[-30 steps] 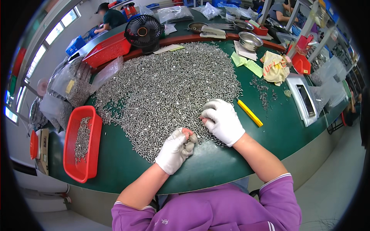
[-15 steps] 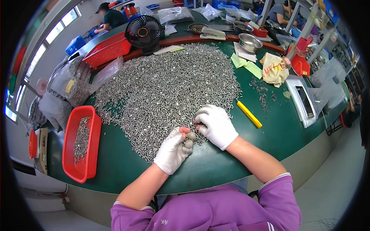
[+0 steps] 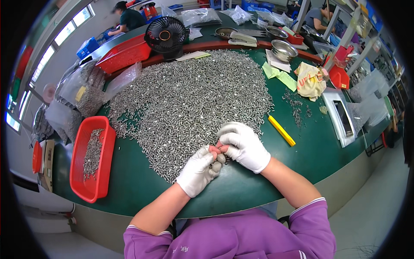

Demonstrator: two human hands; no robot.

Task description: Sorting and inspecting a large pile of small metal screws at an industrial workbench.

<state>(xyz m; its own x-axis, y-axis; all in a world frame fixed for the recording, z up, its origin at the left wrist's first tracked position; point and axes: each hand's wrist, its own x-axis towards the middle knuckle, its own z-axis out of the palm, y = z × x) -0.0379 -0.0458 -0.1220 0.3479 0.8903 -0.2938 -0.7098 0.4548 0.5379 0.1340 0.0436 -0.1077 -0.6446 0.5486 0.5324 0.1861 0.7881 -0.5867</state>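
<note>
A wide heap of small silvery metal pins covers the middle of the green table. At its near edge, my left hand and my right hand meet fingertip to fingertip. Both wear white gloves that leave some fingertips bare, and the left glove's other fingertips look grey and soiled. Thumb and fingers are pinched together on each hand. Whatever lies between them is too small or too hidden to name. To the left, a red plastic basket holds a small batch of the same pins.
A yellow cutter-like tool lies right of the heap. Beyond stand a black fan, a red crate and a steel bowl. Bulging plastic bags sit at left; a crumpled cloth-like bag lies right. Other people work farther off.
My right hand's fingertips have come in to meet those of the left, which has shifted slightly right. The view has moved a little.
</note>
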